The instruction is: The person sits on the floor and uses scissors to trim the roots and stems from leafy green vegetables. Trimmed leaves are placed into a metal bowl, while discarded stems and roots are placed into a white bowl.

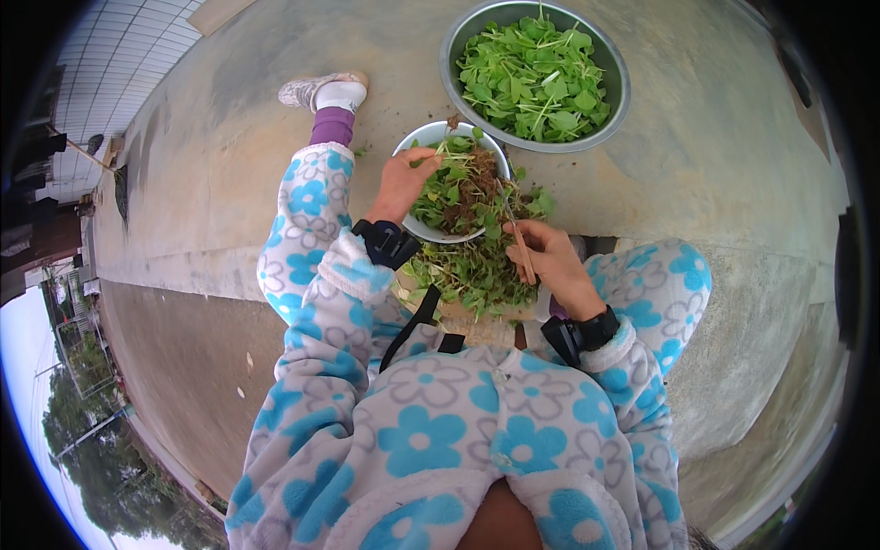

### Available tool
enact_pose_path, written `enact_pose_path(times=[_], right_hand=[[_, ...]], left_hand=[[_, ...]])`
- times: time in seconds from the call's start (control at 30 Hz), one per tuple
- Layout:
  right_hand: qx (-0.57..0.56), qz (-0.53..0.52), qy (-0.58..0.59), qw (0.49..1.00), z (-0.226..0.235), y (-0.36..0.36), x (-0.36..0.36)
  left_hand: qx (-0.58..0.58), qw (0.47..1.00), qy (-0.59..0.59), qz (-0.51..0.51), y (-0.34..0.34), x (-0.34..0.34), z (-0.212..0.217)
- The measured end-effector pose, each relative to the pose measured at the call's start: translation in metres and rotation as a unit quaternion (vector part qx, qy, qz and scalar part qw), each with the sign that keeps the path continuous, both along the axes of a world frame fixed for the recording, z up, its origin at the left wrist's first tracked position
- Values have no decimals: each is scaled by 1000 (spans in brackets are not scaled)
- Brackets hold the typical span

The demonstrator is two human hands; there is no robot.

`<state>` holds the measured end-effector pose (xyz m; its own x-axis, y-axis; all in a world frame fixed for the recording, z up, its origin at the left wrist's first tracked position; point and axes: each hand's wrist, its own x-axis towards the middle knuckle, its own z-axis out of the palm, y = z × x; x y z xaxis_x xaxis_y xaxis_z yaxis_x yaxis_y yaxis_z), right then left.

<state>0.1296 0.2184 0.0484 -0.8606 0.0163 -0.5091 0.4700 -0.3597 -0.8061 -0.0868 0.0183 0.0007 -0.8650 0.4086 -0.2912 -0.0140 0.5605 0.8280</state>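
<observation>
My left hand [406,180] is closed in a pinch on a bunch of leafy greens [449,154] with soil-covered roots, held over a small pale bowl [401,147]. In my right hand [555,264] is a small knife [523,252] with a brown handle. Its narrow metal blade points up toward the soil clump beside the bowl's right rim. More greens with stems and dirt lie in the bowl. A loose heap of greens [477,280] sits nearer to me, below the bowl, partly hidden by my right hand.
A large metal basin [446,82] full of green leaves [536,82] stands beyond the small bowl, to the right. My left leg [307,202] stretches forward, and my right knee [655,275] is bent beside the heap. A concrete floor [715,174] surrounds everything; a tiled wall [128,55] is at far left.
</observation>
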Motion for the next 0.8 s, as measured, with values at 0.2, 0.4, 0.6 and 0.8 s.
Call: enact_pose_path(times=[0.2,0.4,0.6,0.8], right_hand=[[-51,23,-30,998,-8,-10,-11],[-82,57,-45,994,-13,-18,-19],[-100,58,-63,991,-24,-18,-21],[-94,48,-78,991,-25,-18,-19]], left_hand=[[-31,1000,1,-2,-8,38,8],[-49,995,60,-70,-12,61,-4],[-74,991,70,-87,-11,68,-6],[-77,987,100,-95,-13,67,-11]])
